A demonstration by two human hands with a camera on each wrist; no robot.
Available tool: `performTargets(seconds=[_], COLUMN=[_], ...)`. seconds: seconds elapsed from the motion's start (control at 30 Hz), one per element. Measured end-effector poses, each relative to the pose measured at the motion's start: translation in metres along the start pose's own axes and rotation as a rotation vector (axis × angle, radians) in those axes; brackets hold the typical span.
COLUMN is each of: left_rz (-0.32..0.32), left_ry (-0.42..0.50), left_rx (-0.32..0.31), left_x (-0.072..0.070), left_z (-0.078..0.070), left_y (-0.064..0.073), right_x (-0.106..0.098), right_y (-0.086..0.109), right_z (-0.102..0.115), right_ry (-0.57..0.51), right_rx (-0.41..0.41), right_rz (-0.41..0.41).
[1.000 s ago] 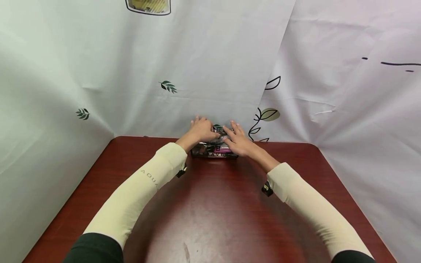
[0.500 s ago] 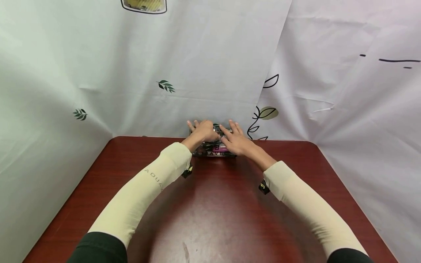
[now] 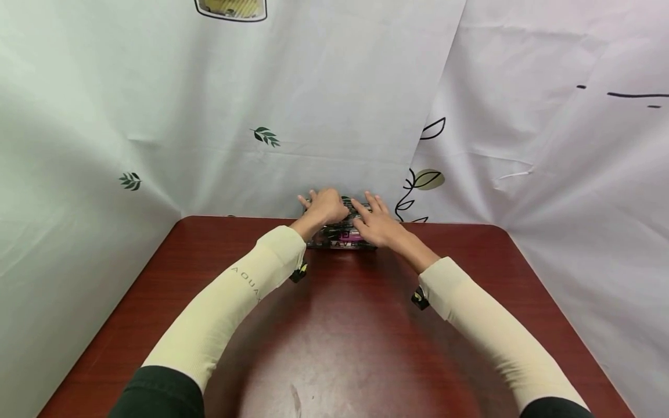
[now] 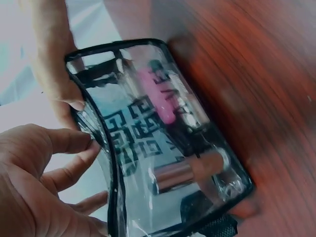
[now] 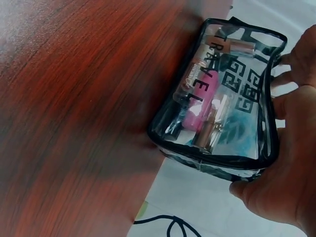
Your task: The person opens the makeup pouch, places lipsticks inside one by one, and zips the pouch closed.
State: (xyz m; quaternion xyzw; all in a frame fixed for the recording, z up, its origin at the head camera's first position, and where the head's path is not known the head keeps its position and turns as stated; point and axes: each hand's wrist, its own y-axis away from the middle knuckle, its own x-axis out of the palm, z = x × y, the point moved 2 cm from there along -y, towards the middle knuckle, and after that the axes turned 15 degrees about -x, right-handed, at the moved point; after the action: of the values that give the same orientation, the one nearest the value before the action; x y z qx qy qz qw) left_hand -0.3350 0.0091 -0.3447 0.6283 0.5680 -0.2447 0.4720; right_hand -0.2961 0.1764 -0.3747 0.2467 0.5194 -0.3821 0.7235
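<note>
A clear travel pouch with black piping stands at the table's far edge, against the white cloth. In the right wrist view, black TRAVEL lettering shows on the pouch, with a pink tube and several cosmetics inside. My left hand pinches the pouch's top edge with thumb and forefinger, the other fingers spread behind; what exactly lies in the pinch is hidden. My right hand rests with straight, spread fingers on the top edge at the right end. One fingertip touches the pouch's side in the right wrist view.
A red-brown wooden table lies between me and the pouch. White printed cloth hangs close behind its far edge and along both sides.
My left hand has shifted slightly right along the top edge, and its forefinger has curled in. My right hand stays nearly where it was, on the pouch.
</note>
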Motion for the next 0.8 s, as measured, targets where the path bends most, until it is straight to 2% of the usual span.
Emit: performTargets(seconds=[0.13, 0.23, 0.33, 0.43, 0.47, 0.53, 0.67, 0.73, 0.8], left_rz=[0.026, 0.046, 0.027, 0.018, 0.012, 0.008, -0.071, -0.104, -0.105], left_ry=[-0.059, -0.109, -0.12, -0.134, -0.144, -0.165, -0.178, -0.172, -0.161], left_rx=[0.013, 0.006, -0.006, -0.004, 0.004, 0.038, 0.145, 0.206, 0.246], left_x=[-0.012, -0.022, -0.024, -0.021, -0.021, -0.025, -0.038, -0.041, -0.04], left_z=[0.001, 0.006, 0.021, 0.043, 0.051, 0.064, 0.088, 0.101, 0.113], left_y=[0.016, 0.015, -0.017, -0.061, -0.075, -0.092, -0.12, -0.128, -0.132], right_x=[-0.001, -0.003, -0.002, -0.001, -0.001, -0.001, -0.003, -0.003, -0.003], right_y=[0.002, 0.004, 0.004, 0.005, 0.005, 0.006, 0.008, 0.009, 0.011], right_z=[0.002, 0.004, 0.004, 0.004, 0.004, 0.003, 0.001, 0.0, -0.001], right_ry=[-0.012, -0.028, -0.031, -0.032, -0.029, -0.028, -0.029, -0.029, -0.03], right_rx=[0.023, 0.036, 0.032, 0.026, 0.026, 0.027, 0.031, 0.035, 0.041], right_rz=[-0.008, -0.019, -0.034, -0.052, -0.052, -0.052, -0.056, -0.062, -0.069])
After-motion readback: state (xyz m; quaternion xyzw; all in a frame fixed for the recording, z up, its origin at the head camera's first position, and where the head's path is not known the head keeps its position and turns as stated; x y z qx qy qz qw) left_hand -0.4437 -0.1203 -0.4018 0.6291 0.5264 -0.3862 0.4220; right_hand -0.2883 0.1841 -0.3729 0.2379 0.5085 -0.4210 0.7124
